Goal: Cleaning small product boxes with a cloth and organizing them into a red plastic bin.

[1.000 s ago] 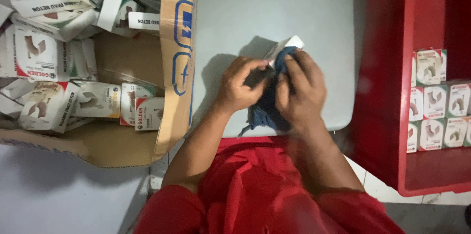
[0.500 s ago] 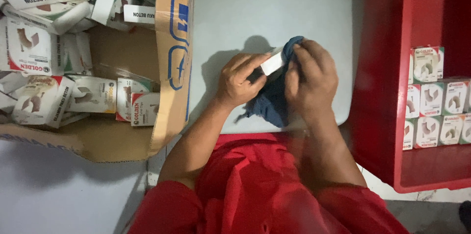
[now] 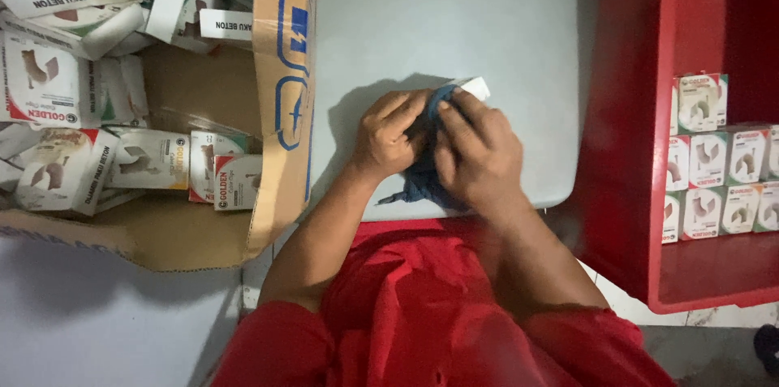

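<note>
Over the near edge of a grey table [image 3: 454, 14] my two hands meet around a small white box [image 3: 475, 88] and a dark blue cloth [image 3: 418, 182]. My left hand [image 3: 388, 135] grips the box from the left; only one white corner of it shows past the fingers. My right hand [image 3: 479, 153] presses the cloth over the box from above and the right. A loose end of the cloth hangs down below my hands, toward my red shirt.
A large open cardboard carton [image 3: 280, 103] at the left holds several small white boxes [image 3: 142, 160] in a jumble. At the right, a red shelf unit [image 3: 633, 127] carries rows of the same white boxes [image 3: 714, 160]. White floor lies below the carton.
My right hand has slid left and down over the box with the cloth, covering most of it. The box has turned, so only a corner shows now.
</note>
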